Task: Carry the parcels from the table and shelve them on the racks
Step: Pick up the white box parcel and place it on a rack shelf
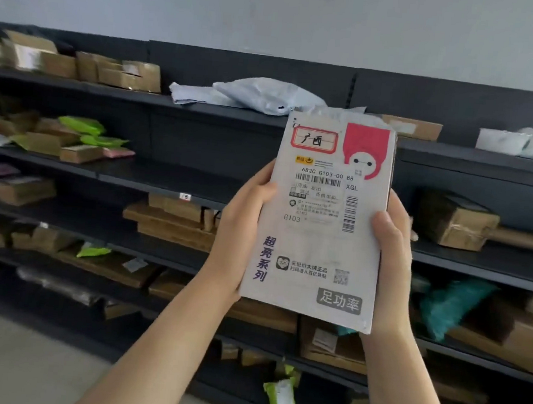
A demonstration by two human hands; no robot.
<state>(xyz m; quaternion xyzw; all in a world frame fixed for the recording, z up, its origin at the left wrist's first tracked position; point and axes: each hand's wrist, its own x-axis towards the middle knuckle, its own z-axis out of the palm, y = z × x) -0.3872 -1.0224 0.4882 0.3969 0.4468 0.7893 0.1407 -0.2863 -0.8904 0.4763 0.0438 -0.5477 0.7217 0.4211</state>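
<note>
I hold a flat white parcel box (316, 238) upright in front of me, its shipping label and a pink printed figure facing me. My left hand (240, 228) grips its left edge, thumb on the front. On the right edge sits my right hand (392, 261), thumb also on the front. Behind the parcel stands a dark rack (180, 181) with several shelves that run across the whole view.
The shelves carry brown cardboard boxes (170, 222), green mailer bags (81, 126), grey poly bags (268, 95) on the top shelf and a teal bag (449, 301) at the right. A green bag (280, 399) leans at the rack's foot. Pale floor (19, 357) lies at the lower left.
</note>
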